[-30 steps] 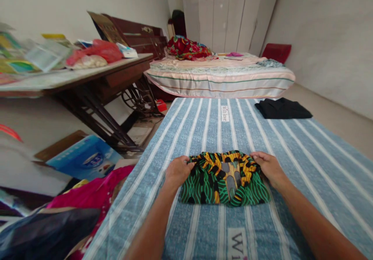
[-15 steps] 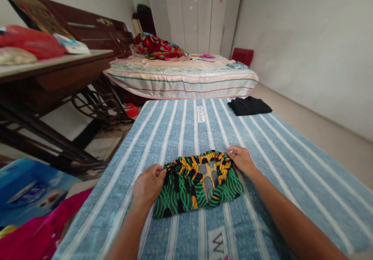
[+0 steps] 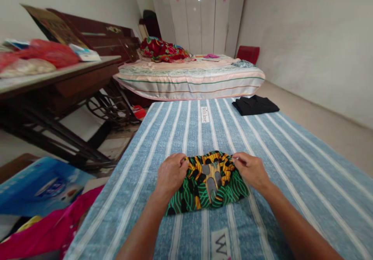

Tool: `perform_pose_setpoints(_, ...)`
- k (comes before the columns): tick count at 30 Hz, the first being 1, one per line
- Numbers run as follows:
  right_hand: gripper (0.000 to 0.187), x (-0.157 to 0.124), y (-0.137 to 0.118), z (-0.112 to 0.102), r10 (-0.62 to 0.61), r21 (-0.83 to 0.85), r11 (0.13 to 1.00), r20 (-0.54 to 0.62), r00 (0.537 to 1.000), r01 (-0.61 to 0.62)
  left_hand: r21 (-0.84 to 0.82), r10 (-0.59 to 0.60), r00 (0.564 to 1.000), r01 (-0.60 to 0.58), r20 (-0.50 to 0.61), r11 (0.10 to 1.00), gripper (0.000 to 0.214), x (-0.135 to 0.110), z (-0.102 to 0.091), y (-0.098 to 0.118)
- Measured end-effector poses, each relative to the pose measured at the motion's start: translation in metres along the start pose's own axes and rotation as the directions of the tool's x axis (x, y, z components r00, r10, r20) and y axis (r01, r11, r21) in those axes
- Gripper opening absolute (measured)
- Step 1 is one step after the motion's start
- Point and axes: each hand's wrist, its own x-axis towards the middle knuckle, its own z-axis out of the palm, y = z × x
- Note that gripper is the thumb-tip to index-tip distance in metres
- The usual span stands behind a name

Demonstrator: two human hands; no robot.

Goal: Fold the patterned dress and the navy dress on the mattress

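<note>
A folded garment (image 3: 214, 180) with a green, black and yellow pattern lies on the blue-and-white striped cloth (image 3: 186, 132) in front of me. Its upper edge looks gathered, like a waistband. My left hand (image 3: 173, 172) pinches the upper left corner of this edge between thumb and fingers. At the opposite corner, my right hand (image 3: 252, 169) grips the edge in a similar pinch. Part of the garment's left side is hidden behind my left hand and wrist.
A folded black garment (image 3: 255, 105) rests at the far right corner of the striped cloth. Beyond stands a bed (image 3: 189, 75) with a red floral blanket (image 3: 164, 50). To the left are a treadle sewing table (image 3: 87, 71) and a blue box (image 3: 43, 186).
My left hand has moved right and slightly up along the garment's upper edge. The right hand now pinches the other corner more closely. The view has shifted slightly left.
</note>
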Motion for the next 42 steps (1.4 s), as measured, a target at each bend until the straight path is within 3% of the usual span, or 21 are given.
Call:
perform_pose_setpoints(3,0.019,-0.009,-0.016,0.0,-0.106,-0.028,0.994,-0.018,0.994,0.105,0.046,-0.166,0.985,0.164,0.047,0.985,0.02,0.008,0.0,-0.005)
perform_pose_setpoints(6,0.02,-0.009,-0.035,0.005,-0.217,-0.104,0.971,-0.015,0.976,0.214,0.058,-0.259,0.964,0.255,0.064,0.965,0.023,0.011,0.002,-0.014)
perform_pose_setpoints(10,0.021,0.007,-0.063,0.023,-0.354,-0.201,0.903,0.155,0.922,0.381,0.007,-0.27,0.959,0.27,0.087,0.963,0.024,0.009,0.007,-0.022)
perform_pose_setpoints(15,0.018,0.034,-0.081,0.052,-0.306,-0.274,0.858,0.409,0.86,0.435,-0.22,-0.298,0.95,0.312,0.099,0.924,0.019,0.005,0.011,-0.029)
perform_pose_setpoints(18,0.019,0.041,-0.08,0.062,-0.271,-0.285,0.848,0.491,0.828,0.447,-0.371,-0.28,0.952,0.306,0.123,0.877,0.016,0.002,0.013,-0.033)
perform_pose_setpoints(23,0.023,0.042,-0.074,0.067,-0.253,-0.238,0.88,0.499,0.829,0.412,-0.424,-0.305,0.935,0.354,0.181,0.834,0.015,-0.002,0.017,-0.035)
perform_pose_setpoints(33,0.02,0.053,-0.068,0.069,-0.214,-0.217,0.897,0.549,0.808,0.385,-0.291,-0.269,0.945,0.315,0.188,0.903,0.016,-0.003,0.023,-0.035)
perform_pose_setpoints(38,0.006,0.04,-0.077,0.068,-0.313,-0.203,0.871,0.472,0.824,0.447,-0.338,-0.259,0.941,0.323,0.219,0.884,0.012,-0.002,0.026,-0.037)
perform_pose_setpoints(42,0.01,0.02,-0.089,0.071,-0.359,-0.214,0.847,0.446,0.82,0.487,-0.396,-0.253,0.941,0.326,0.227,0.859,0.012,-0.003,0.029,-0.039)
